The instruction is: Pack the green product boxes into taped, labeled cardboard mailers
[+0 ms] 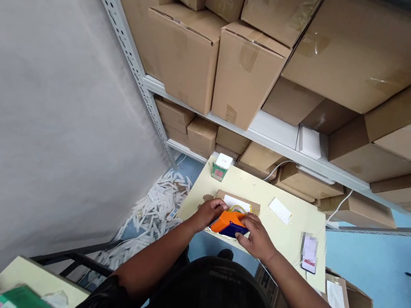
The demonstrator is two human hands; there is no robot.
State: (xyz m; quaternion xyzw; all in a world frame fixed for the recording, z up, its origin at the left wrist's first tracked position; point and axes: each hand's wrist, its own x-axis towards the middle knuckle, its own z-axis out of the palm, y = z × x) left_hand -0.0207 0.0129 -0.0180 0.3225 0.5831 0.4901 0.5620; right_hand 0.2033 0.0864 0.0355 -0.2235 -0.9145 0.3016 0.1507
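Both my hands are over the front edge of the pale table (263, 187), around a small orange and dark-blue box-like item (223, 221). My left hand (211, 214) has its fingers closed at the item's upper left edge. On the other side, my right hand (256, 236) grips the item's right end, with the thumb low against the blue part. Directly behind it is a yellowish ring (238, 209), perhaps a tape roll, partly hidden by the item. A cardboard box (255, 207) with a white paper on it lies just beyond.
A green and white small box (221, 167) stands at the table's far left corner. To the right are a white slip (280, 210) and a phone (309, 253). Shelves of cardboard boxes (248, 72) rise behind. Paper strips (158, 199) litter the floor beside the wall.
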